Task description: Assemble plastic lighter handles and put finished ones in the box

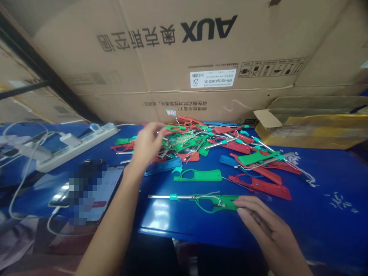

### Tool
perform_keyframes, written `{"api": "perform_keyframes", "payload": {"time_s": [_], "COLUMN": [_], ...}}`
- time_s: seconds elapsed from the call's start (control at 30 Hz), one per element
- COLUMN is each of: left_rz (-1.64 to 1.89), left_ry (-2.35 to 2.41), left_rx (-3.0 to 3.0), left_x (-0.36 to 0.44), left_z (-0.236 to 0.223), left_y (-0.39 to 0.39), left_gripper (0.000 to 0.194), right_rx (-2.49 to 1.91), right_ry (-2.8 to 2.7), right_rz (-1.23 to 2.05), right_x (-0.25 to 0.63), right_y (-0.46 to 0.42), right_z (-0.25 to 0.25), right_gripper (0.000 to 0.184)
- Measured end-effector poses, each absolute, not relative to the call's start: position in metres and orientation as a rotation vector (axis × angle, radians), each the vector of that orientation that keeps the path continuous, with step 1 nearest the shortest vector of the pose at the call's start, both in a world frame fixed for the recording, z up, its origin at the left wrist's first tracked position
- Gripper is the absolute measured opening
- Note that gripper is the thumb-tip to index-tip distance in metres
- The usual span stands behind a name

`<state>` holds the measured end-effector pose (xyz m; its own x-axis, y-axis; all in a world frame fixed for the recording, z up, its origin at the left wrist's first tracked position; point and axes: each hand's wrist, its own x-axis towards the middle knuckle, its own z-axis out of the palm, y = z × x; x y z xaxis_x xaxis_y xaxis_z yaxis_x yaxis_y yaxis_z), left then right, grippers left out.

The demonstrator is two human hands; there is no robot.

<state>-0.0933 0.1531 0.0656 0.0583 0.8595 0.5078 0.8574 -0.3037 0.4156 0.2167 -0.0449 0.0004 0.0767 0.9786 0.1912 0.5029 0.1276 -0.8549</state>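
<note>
Pinching a green plastic handle (pixel 230 204) by its right end, the right hand (pixel 264 220) is nearer; the silver metal tube (pixel 161 197) points left over the blue table (pixel 322 222). Unclear whether the curled left hand (pixel 146 143) holds anything.

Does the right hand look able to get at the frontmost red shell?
Probably yes: the red shell lies just beyond the right hand, nothing visible between, though it holds a green shell.

Left hand (pixel 148 142) outstretched, apparently half-curled
</note>
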Motion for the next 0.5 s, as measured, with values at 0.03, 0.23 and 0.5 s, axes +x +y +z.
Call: {"api": "perform_keyframes", "payload": {"time_s": [0.03, 0.23, 0.5], "left_rz": [1.135, 0.982, 0.640], "left_ry": [1.921, 1.906, 1.877], "left_rx": [2.243, 2.356, 2.428], "left_x": [-0.102, -0.122, -0.138], "left_z": [0.069, 0.068, 0.047], "left_y": [0.153, 0.157, 0.165], "left_gripper": [0.024, 0.023, 0.031], "right_rx": [-1.494, -1.510, -1.514], "right_ry": [-1.552, -1.605, -1.611], "right_rz": [0.696, 0.660, 0.627], "right_x": [0.217, 0.213, 0.210], "right_y": [-0.045, -0.044, -0.044], "right_z": [0.001, -0.002, 0.000], "right_gripper": [0.025, 0.023, 0.025]}}
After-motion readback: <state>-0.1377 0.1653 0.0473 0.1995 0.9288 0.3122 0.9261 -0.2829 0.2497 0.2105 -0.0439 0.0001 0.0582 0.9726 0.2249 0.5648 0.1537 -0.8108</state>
